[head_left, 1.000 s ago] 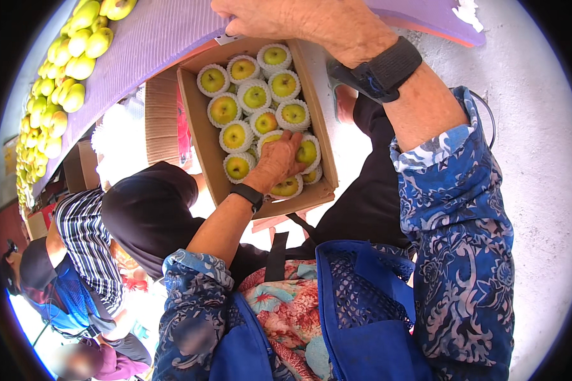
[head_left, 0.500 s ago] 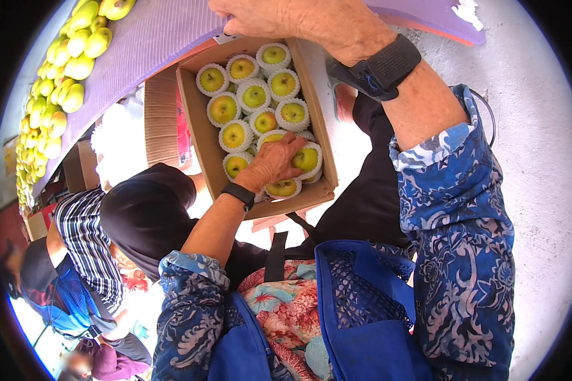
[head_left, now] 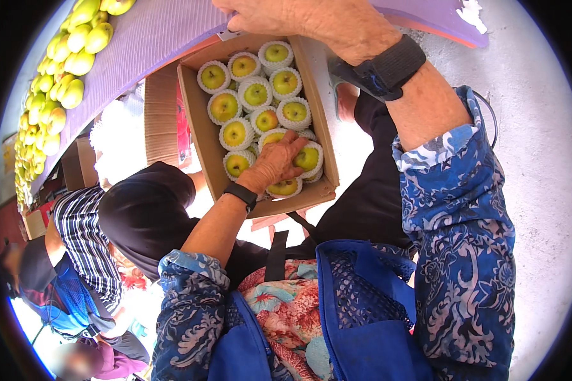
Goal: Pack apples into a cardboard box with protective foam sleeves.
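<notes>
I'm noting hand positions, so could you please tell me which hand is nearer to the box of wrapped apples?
Left: the left hand is inside the box, on its apples; the right hand is beyond its far end, by the purple surface.

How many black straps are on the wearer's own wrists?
2: a narrow black strap just behind the left hand, which touches yellow-green apples in white foam nets; a wide black strap behind the right hand. Neither is hidden.

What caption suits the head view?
Left hand on netted green fruit in a cardboard box, right hand by a purple surface.
</notes>
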A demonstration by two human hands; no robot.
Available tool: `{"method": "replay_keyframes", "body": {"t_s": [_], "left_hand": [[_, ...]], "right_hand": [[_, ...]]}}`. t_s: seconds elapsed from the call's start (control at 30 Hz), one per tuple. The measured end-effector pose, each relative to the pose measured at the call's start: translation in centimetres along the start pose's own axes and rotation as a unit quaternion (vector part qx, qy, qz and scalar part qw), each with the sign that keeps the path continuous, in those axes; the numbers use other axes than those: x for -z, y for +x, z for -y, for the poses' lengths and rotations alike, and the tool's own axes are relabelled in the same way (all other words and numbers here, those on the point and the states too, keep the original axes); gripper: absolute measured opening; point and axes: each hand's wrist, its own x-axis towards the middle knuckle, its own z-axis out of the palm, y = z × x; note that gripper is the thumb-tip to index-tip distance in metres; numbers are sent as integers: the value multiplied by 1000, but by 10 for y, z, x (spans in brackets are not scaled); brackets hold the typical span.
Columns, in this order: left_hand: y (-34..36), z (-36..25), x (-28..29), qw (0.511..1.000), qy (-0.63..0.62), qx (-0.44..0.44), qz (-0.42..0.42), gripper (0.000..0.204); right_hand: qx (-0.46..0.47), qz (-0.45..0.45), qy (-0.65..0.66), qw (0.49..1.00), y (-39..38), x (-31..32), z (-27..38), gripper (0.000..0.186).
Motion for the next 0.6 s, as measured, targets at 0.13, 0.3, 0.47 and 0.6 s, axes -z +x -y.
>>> {"method": "replay_keyframes", "body": {"t_s": [0.13, 0.3, 0.47, 0.6], "left_hand": [[0, 0, 5, 999, -8, -38, -4, 70], [-1, -9, 13, 995, -52, -55, 59, 68], [-3, -20, 15, 992, -43, -65, 100, 66], [-1, -28, 6, 984, 43, -127, 114, 66]], "right_hand": [[-28, 25, -7, 999, -1, 0, 1, 20], [-63, 49, -1, 997, 4, 2, 4, 22], [-85, 95, -17, 992, 10, 0, 4, 28], [-75, 70, -23, 994, 8, -3, 3, 29]]}}
